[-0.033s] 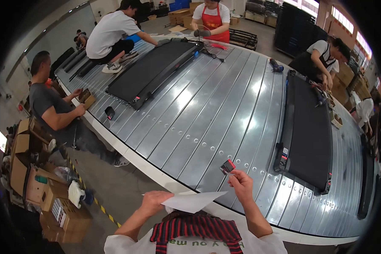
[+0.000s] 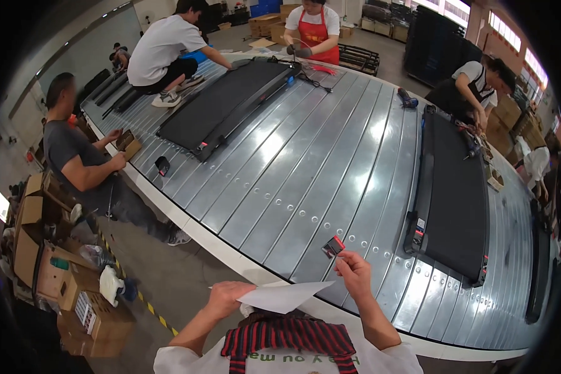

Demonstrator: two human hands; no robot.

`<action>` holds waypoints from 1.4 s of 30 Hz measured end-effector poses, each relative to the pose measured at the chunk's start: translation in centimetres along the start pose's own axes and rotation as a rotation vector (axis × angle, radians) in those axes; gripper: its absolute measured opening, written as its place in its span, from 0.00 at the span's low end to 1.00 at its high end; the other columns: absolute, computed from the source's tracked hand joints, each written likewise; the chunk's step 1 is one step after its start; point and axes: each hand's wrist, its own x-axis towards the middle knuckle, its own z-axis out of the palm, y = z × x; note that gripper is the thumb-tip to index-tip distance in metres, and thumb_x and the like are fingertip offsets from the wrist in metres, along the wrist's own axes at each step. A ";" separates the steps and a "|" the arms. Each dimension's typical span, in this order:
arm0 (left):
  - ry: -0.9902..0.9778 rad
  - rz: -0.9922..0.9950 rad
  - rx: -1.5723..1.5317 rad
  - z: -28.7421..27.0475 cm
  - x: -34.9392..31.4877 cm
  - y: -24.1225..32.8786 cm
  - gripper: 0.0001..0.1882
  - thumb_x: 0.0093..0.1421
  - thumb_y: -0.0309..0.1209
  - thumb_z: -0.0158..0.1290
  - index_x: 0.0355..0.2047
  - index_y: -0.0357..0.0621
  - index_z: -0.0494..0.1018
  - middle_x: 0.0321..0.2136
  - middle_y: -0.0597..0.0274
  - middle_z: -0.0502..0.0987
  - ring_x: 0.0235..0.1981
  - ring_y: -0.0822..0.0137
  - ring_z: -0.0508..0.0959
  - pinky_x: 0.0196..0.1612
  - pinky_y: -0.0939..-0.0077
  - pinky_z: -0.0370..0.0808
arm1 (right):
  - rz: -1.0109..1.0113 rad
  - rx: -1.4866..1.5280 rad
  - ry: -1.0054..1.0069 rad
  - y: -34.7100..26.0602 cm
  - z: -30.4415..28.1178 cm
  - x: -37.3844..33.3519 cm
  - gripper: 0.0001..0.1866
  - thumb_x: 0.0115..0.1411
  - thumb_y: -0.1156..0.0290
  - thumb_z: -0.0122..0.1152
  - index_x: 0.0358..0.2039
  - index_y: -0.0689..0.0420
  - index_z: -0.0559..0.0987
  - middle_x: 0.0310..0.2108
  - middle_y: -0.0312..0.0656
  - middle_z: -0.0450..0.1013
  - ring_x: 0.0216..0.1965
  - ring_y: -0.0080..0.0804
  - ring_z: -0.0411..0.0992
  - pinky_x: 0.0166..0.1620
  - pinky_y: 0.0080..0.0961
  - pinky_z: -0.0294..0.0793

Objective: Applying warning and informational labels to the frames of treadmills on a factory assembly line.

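Note:
My left hand is closed on a sheet of white paper, pinched at its left edge in front of my chest. The paper slants over the table's near rim. Between the thumb and fingers of my right hand is a small black-and-red label, held just above the metal table top. To the right of it lies a black treadmill deck with small red-and-black labels at its near corners. A second treadmill deck lies farther off to the left.
One person crouches on the table; another in a red apron stands at its far edge. People also stand at the left and right. A power drill lies on the table. Cardboard boxes are stacked at lower left.

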 end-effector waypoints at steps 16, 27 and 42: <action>0.163 -0.159 0.083 -13.9 -14.0 -13.2 0.16 0.36 0.21 0.51 0.30 0.47 0.74 0.27 0.61 0.77 0.28 0.61 0.77 0.30 0.72 0.73 | -0.007 -0.232 -0.272 2.6 26.5 0.3 0.08 0.53 0.73 0.56 0.32 0.63 0.75 0.21 0.33 0.71 0.23 0.13 0.65 0.25 0.12 0.64; 0.241 -0.268 0.107 -21.2 -20.3 -20.4 0.18 0.35 0.17 0.48 0.29 0.45 0.74 0.26 0.59 0.77 0.28 0.61 0.78 0.30 0.71 0.73 | -0.013 -0.417 -0.473 3.8 40.0 1.9 0.08 0.53 0.72 0.56 0.32 0.62 0.75 0.17 0.27 0.64 0.19 0.11 0.57 0.22 0.13 0.57; 0.118 -0.197 0.202 -26.3 -12.5 -27.6 0.20 0.34 0.18 0.48 0.31 0.46 0.73 0.27 0.58 0.76 0.28 0.60 0.77 0.30 0.70 0.73 | -0.068 -0.310 -0.423 5.5 44.6 11.2 0.09 0.52 0.70 0.55 0.32 0.62 0.75 0.17 0.33 0.67 0.20 0.15 0.61 0.24 0.15 0.62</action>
